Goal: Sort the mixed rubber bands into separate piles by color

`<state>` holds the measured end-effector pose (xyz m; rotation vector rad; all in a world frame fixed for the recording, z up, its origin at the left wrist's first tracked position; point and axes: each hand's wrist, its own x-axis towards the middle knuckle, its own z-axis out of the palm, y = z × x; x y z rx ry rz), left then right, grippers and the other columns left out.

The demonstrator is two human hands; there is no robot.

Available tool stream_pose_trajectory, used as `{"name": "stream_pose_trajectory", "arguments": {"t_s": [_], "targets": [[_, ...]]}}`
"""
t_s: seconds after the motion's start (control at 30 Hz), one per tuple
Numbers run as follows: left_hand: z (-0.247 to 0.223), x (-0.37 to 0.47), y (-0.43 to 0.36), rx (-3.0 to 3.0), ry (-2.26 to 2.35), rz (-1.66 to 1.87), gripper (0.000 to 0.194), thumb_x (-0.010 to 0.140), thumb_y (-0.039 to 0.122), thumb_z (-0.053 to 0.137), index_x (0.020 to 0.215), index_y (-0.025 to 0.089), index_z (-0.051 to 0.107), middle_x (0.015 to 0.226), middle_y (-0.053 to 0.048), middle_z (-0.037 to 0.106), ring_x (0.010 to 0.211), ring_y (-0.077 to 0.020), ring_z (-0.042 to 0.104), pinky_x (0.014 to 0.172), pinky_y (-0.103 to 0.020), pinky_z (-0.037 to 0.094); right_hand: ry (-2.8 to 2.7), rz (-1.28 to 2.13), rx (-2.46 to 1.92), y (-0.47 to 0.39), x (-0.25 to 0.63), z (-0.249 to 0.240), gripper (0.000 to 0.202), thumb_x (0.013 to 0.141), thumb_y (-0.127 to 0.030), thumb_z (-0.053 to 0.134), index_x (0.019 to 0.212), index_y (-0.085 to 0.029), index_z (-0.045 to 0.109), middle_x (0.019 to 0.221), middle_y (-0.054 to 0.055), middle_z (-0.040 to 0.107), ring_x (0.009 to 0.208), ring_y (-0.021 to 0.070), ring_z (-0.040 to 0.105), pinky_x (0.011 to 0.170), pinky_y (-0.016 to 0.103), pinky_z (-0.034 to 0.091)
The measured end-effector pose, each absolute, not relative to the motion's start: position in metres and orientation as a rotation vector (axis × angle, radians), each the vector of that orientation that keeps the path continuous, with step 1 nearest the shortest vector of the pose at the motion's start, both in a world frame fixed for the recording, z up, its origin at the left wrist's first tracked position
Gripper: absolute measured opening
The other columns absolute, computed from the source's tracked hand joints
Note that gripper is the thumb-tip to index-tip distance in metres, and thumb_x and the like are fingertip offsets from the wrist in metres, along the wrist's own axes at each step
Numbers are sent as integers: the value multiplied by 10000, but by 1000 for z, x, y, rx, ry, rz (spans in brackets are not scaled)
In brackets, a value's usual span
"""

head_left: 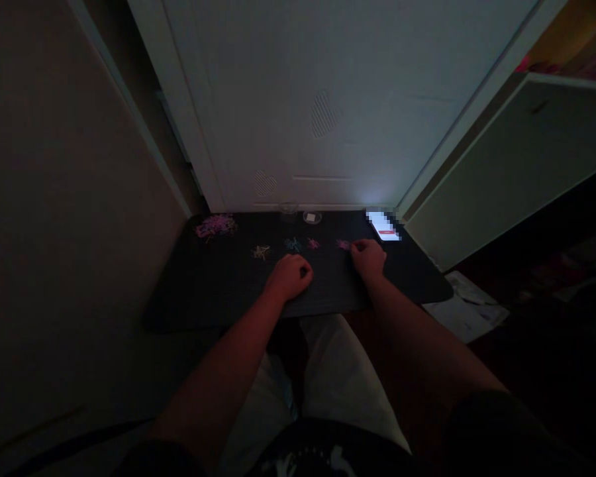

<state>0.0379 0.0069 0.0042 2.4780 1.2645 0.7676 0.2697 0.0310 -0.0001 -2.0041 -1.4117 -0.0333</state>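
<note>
My left hand (291,275) rests near the front of the dark table, its fingers curled and the thumb meeting the forefinger; whatever they may hold is too small to see. Just beyond it lies a small pile of blue strands (293,244), with yellowish strands (261,252) to its left and reddish-pink strands (313,244) to its right. My right hand (368,257) is closed at the edge of another pile of pink-purple strands (343,244), fingertips pinched. These strands look like tiny elastic bands, but the dim light leaves their kind uncertain.
A larger mixed-colour heap (216,226) sits at the table's (189,285) far left. Along the back stand a clear container (289,211) and a round lid (312,217) with a white label. A lit phone (383,226) lies at back right. A white panel (258,99) rises behind.
</note>
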Motion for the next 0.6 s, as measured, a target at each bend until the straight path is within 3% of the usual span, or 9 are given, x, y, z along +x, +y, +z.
{"name": "stream_pose_trajectory", "arguments": {"t_s": [0.3, 0.6], "targets": [[2, 37, 9, 2389, 1253, 841, 142, 795, 262, 515, 755, 190, 631, 858, -39, 639, 828, -174, 557, 801, -333, 436, -1439, 19, -2045, 31, 269, -2, 231, 756, -348, 540, 823, -215, 717, 815, 79, 611, 759, 227, 551, 724, 387, 388], [-3, 25, 23, 1689, 1328, 1292, 286, 870, 315, 387, 829, 160, 624, 855, -43, 655, 811, -145, 596, 753, -281, 468, -1482, -8, -1973, 28, 269, -2, 288, 814, -314, 458, 881, -179, 704, 869, 106, 622, 822, 237, 554, 769, 399, 388]]}}
